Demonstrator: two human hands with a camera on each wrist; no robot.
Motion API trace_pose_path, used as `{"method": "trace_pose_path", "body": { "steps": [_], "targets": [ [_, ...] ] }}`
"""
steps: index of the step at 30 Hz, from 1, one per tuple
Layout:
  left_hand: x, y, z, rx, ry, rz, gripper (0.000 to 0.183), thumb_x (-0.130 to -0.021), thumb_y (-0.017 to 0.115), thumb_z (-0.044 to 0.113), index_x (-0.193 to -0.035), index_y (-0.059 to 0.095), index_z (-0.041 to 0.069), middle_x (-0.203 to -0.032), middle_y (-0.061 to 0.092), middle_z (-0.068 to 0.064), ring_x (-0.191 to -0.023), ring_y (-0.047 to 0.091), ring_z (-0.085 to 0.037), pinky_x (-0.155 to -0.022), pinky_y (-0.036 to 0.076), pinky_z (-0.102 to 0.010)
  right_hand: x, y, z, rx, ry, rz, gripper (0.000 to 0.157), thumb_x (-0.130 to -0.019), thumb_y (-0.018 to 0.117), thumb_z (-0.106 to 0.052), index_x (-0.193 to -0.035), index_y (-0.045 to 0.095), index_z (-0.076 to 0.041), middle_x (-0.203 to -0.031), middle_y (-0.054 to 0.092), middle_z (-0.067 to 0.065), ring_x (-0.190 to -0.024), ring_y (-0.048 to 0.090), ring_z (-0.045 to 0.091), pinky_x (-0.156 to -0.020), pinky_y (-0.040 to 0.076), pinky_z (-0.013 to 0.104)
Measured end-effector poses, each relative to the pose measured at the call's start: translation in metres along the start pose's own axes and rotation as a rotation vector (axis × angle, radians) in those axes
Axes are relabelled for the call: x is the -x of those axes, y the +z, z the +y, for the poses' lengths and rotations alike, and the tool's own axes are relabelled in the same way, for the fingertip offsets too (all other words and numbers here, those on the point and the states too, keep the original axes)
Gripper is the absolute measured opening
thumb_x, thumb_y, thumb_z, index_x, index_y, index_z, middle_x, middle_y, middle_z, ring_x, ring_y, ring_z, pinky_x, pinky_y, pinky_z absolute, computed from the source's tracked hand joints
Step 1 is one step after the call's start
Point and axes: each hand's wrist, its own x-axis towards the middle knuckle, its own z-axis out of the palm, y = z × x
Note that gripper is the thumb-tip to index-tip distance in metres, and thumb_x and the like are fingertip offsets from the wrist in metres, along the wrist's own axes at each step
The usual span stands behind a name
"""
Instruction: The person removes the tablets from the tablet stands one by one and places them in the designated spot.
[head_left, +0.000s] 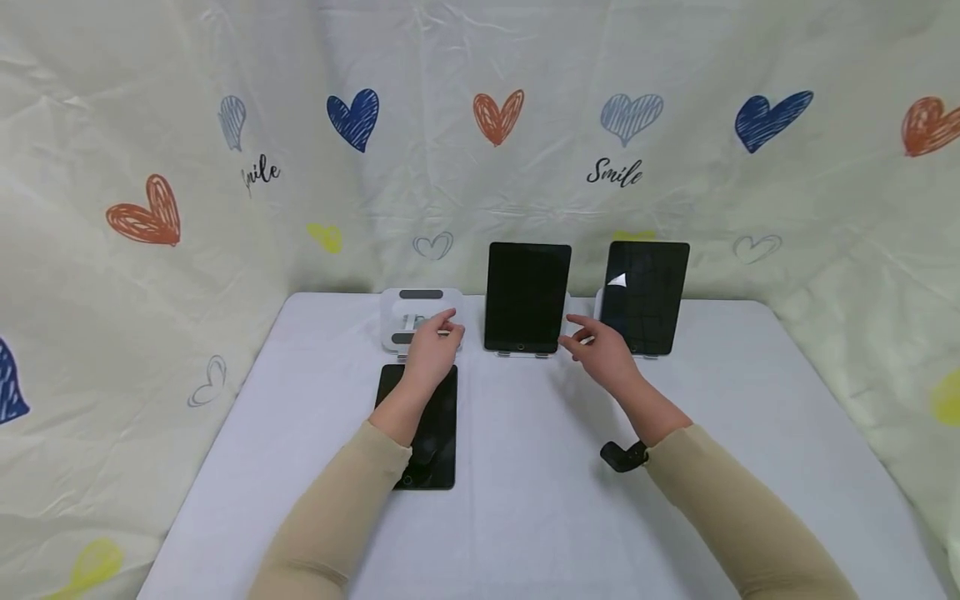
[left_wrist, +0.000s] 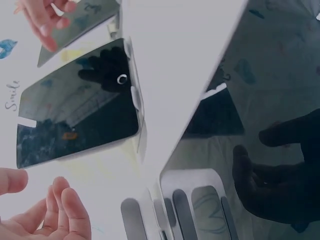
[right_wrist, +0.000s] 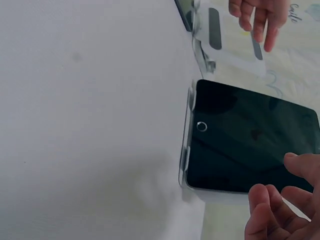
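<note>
A white tablet stand (head_left: pixel 390 321) with grey pads is at the back left. My left hand (head_left: pixel 433 350) hovers in front of it, fingers loosely bent and holding nothing. Below that arm a black tablet (head_left: pixel 444 417) lies flat, partly hidden by the wrist; its glossy screen (left_wrist: pixel 285 65) mirrors the hand. A second tablet (head_left: pixel 527 296) leans upright on a stand in the middle. Beside its lower right edge is my right hand (head_left: pixel 603 354), fingers apart around nothing; in the right wrist view the fingertips (right_wrist: pixel 257 192) overlap the tablet's edge.
A third tablet (head_left: pixel 647 292) leans on another stand at the back right, just behind the right hand. A black device (head_left: pixel 624 457) is at the right wrist. The white-covered table (head_left: pixel 525 500) ends at a cream curtain (head_left: pixel 555 167) printed with hearts.
</note>
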Motion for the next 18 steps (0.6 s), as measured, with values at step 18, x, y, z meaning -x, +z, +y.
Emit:
{"method": "trace_pose_path", "body": {
  "steps": [18],
  "targets": [
    [-0.031, 0.03, 0.02, 0.037, 0.076, 0.039, 0.047, -0.1, 0.056, 0.026, -0.144, 0.052, 0.011, -0.119, 0.06, -0.006, -0.098, 0.057, -0.023, -0.084, 0.051, -0.037, -0.032, -0.004, 0.008, -0.076, 0.004, 0.091, 0.059, -0.1, 0.061, -0.029, -0.153, 0.039, -0.017, -0.117, 0.057, 0.013, -0.104, 0.055, 0.03, -0.077, 0.048, 0.037]
  ]
}}
